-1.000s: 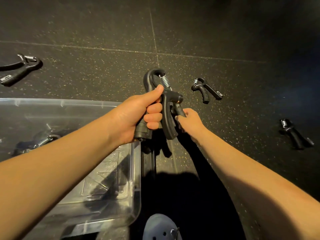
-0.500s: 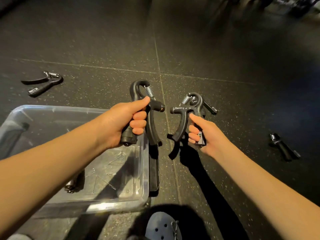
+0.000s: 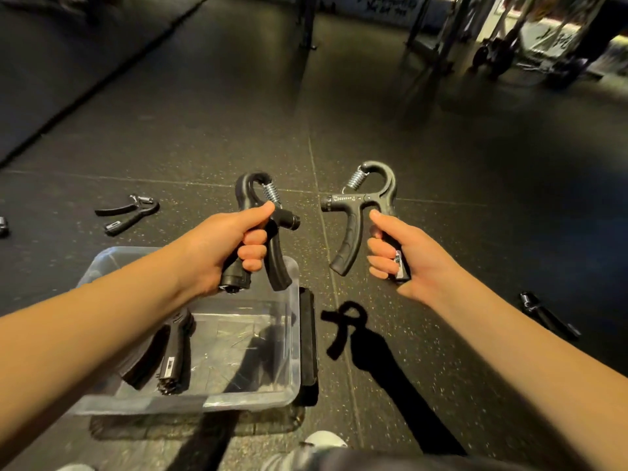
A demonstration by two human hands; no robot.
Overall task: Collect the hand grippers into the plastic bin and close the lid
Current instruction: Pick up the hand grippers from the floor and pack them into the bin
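My left hand is wrapped around one handle of a black hand gripper, held upright over the far right corner of the clear plastic bin. To its right, my right hand holds a second black hand gripper by one handle, above the bare floor. One hand gripper lies inside the bin. Others lie on the floor: one at the left and one at the right behind my right forearm. A dark flat piece, maybe the lid, lies along the bin's right side.
The floor is dark speckled rubber with tile seams. A small metal object shows at the left edge. Gym racks and weight plates stand at the far right. A shoe is at the bottom centre.
My right hand has lifted its gripper off the floor and moved it up and to the right. Both hands have drawn apart, and the head camera has tilted up, showing more of the room.
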